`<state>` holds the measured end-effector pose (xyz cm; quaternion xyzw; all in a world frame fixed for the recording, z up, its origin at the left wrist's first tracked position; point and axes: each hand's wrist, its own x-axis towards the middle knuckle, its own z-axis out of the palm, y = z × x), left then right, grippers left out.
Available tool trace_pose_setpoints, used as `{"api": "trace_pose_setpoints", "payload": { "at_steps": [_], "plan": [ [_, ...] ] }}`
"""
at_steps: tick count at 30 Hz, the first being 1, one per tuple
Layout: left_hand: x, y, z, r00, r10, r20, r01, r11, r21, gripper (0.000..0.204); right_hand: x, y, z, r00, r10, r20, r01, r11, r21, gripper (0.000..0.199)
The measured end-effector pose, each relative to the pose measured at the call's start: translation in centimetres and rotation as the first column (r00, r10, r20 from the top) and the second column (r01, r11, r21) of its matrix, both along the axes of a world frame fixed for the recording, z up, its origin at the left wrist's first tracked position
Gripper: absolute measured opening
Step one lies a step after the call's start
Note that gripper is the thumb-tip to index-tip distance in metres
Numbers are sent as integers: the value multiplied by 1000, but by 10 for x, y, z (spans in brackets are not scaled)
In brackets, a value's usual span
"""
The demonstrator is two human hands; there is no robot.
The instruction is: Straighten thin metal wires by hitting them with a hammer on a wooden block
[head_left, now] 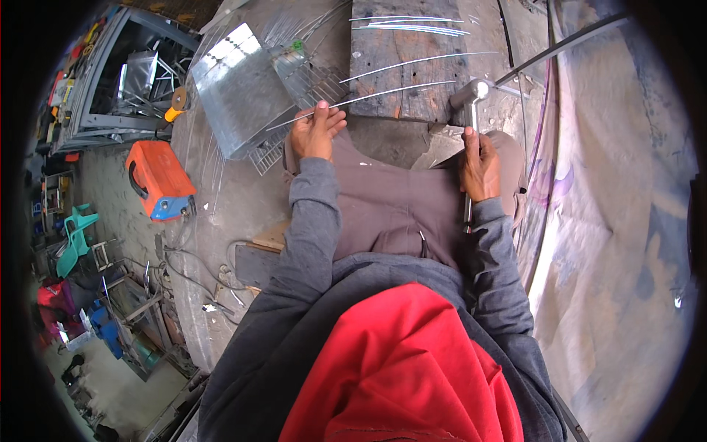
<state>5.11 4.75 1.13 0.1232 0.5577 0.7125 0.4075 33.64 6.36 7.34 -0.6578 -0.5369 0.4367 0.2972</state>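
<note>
My left hand [315,134] is closed on a thin metal rod [394,93], pinching it near one end. The rod's far part reaches right, over the near edge of a worn wooden board [377,53]. In my right hand [482,169] is a hammer [472,110], gripped round its metal handle with the head up beside the board's near right corner. Another loose rod [412,65] lies across the board, and several more rods [416,28] are at its far end. A wire grid [313,82] is just beyond my left hand.
A shiny sheet-metal box [247,96] stands left of my left hand. Farther left are an orange and blue machine [158,177] with cables, an angle grinder [177,104] and a metal frame [121,121] full of scraps. A stained cloth [589,221] hangs along the right.
</note>
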Motion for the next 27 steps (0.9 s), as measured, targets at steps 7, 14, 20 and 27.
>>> {"api": "trace_pose_setpoints", "payload": {
  "at_steps": [7,14,20,27],
  "plan": [
    [-2,6,-8,999,-31,7,31,999,-18,40,-13,42,-1,975,-44,219,-24,955,296,60],
    [-7,11,-6,997,-50,50,54,994,-93,40,-27,41,1,979,8,204,-56,971,231,58],
    [-7,13,-8,998,-42,49,46,994,-94,37,-23,36,-11,970,55,238,-124,950,285,57],
    [-7,13,-12,999,-24,37,26,998,-54,41,-26,34,-18,955,74,289,-160,945,287,59]
  ]
}}
